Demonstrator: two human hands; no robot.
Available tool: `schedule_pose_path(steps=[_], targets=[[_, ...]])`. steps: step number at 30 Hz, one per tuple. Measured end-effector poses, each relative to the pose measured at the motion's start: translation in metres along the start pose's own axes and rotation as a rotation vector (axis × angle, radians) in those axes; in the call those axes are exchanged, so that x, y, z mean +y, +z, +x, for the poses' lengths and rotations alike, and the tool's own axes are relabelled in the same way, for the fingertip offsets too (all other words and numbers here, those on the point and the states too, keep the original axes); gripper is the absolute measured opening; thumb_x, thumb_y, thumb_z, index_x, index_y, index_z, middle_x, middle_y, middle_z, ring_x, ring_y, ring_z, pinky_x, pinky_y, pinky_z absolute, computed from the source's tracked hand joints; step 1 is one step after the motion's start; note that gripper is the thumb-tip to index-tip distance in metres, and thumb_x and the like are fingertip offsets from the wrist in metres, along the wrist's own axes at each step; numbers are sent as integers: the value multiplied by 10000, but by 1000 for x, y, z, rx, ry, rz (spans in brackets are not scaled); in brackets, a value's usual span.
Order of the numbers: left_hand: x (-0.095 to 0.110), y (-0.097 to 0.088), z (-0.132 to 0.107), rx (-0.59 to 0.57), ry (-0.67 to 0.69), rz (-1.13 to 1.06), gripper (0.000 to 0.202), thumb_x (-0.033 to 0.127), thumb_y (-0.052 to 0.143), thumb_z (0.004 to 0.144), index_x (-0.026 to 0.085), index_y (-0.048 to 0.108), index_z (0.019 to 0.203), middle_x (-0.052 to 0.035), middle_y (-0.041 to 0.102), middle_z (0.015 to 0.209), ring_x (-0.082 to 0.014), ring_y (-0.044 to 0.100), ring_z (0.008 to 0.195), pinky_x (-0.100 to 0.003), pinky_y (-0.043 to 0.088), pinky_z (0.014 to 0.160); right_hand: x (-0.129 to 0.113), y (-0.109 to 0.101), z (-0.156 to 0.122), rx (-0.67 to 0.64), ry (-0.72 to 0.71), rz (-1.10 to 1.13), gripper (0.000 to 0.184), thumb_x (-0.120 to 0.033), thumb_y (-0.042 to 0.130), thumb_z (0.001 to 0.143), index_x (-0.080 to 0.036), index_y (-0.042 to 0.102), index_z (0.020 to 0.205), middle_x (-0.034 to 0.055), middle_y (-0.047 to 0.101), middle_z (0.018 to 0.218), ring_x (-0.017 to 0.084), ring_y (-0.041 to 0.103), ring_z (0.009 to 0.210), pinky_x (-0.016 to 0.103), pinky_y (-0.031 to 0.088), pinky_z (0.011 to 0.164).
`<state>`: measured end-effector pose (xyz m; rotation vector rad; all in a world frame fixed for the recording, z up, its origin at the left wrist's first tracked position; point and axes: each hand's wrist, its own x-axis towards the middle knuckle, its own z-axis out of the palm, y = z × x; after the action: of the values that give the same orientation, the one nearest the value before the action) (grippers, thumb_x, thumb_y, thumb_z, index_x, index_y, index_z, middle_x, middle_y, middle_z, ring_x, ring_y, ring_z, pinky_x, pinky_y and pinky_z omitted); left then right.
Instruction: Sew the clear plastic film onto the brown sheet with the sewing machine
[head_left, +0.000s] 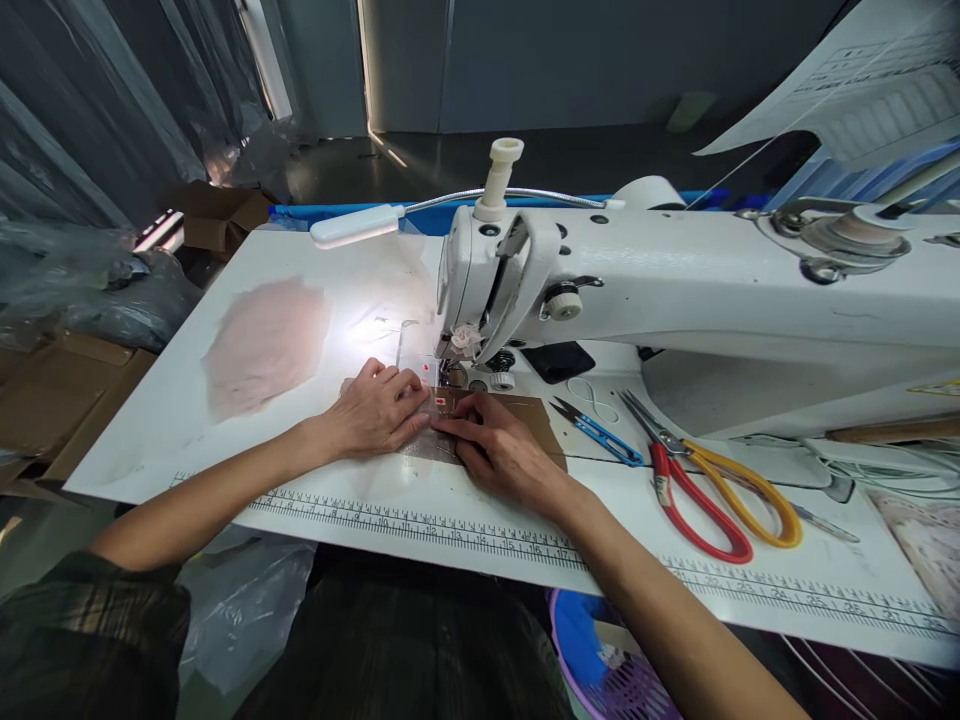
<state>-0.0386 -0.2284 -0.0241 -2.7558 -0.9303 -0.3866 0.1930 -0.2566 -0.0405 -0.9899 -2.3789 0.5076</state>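
A white sewing machine (675,290) stands on a white table (150,420). My left hand (375,410) lies flat with fingers stretched on a small piece of sheer fabric (431,447) just in front of the needle area (450,375). My right hand (499,450) presses the same fabric from the right, fingers extended and together, resting over a brown cardboard patch (544,420). Both hands meet at the fingertips near the presser foot. Neither hand grips anything.
A stack of pale pink sheer pieces (266,345) lies at the left. Blue thread snips (600,432) and red and yellow scissors (712,495) lie to the right. A lamp (356,225) lights the needle. A printed ruler (420,525) runs along the front edge. A purple basket (600,660) sits below.
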Motion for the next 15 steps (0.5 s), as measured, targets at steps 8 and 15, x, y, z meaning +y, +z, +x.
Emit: schedule_pose_path(steps=[8, 15], targets=[[-7, -2, 7, -56, 102, 96, 356, 334, 385, 974, 122, 621, 1134, -122, 606, 1250, -229, 523, 829, -395, 330, 735, 0, 2, 0, 30, -12, -3, 360, -150, 459, 883, -209, 708, 1136, 123, 552, 1015, 227, 569, 947, 429, 546, 843], [-22, 2, 21, -141, 102, 3, 461, 435, 401, 973, 110, 569, 1254, -149, 578, 1312, -273, 520, 935, -412, 338, 784, 5, 5, 1, 16, 109, -43, 389, -187, 446, 891, -224, 661, 1213, 113, 557, 995, 225, 596, 891, 423, 559, 794]])
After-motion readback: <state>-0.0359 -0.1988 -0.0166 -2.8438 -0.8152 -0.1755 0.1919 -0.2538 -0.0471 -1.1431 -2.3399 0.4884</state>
